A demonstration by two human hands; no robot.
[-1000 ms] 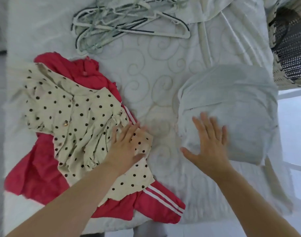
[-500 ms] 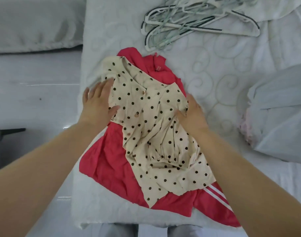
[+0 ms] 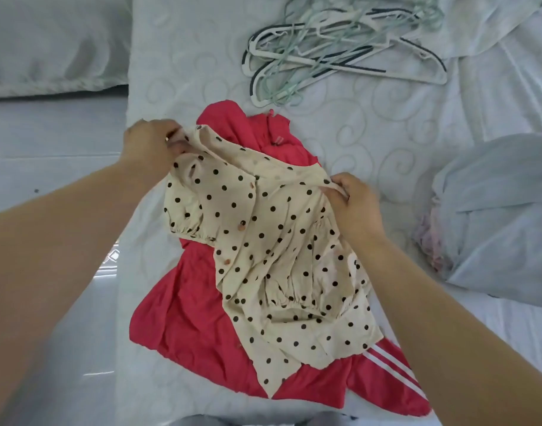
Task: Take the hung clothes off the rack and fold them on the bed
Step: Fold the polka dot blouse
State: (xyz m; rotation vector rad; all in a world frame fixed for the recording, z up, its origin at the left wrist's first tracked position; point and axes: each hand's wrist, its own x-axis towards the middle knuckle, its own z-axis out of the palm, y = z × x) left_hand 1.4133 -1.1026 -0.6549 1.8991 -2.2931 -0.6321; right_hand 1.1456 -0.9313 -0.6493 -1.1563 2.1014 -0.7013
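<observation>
A cream blouse with black polka dots (image 3: 272, 256) lies rumpled on top of a red garment with white stripes (image 3: 186, 321) near the front edge of the white bed (image 3: 371, 142). My left hand (image 3: 149, 146) pinches the blouse's upper left shoulder. Over at the upper right shoulder, my right hand (image 3: 355, 201) grips the fabric. Both shoulders are lifted slightly off the red garment.
A heap of white and pale green hangers (image 3: 334, 47) lies at the back of the bed. A folded pale grey garment (image 3: 494, 210) rests at the right. A pillow (image 3: 54, 41) sits at the top left, beyond the bed's left edge.
My right hand left the grey folded garment and came to the blouse. Both hands went from lying flat on the blouse to pinching its shoulders and lifting them.
</observation>
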